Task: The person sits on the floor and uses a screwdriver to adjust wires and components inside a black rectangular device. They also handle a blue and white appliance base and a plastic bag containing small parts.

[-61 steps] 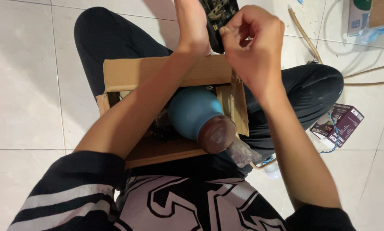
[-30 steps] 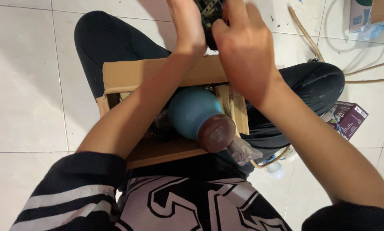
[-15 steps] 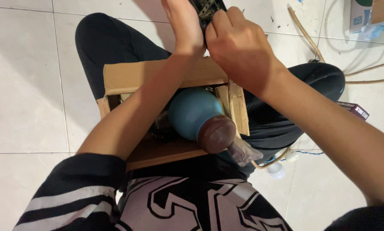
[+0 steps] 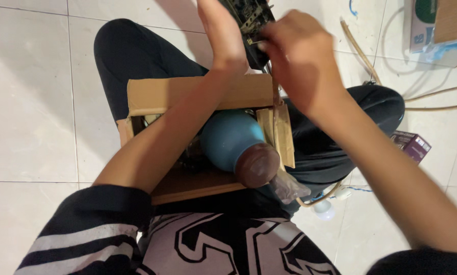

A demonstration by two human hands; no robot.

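Above the open cardboard box point(image 4: 198, 94), the left hand point(image 4: 227, 38) grips a dark circuit board point(image 4: 249, 20). The right hand point(image 4: 300, 61) pinches its edge with closed fingers, the work looking mid-way. A blue flask point(image 4: 233, 140) lies inside the box.

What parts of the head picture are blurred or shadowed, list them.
Head view: the right hand and its forearm are motion-smeared; the left hand is sharper; the dark circuit board is cut off by the top edge; soft shadow lies on the tiled floor at left.

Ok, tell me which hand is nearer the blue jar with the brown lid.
Left. The left hand is above the blue jar, its forearm passing right beside it; the right hand is higher and off to the right.
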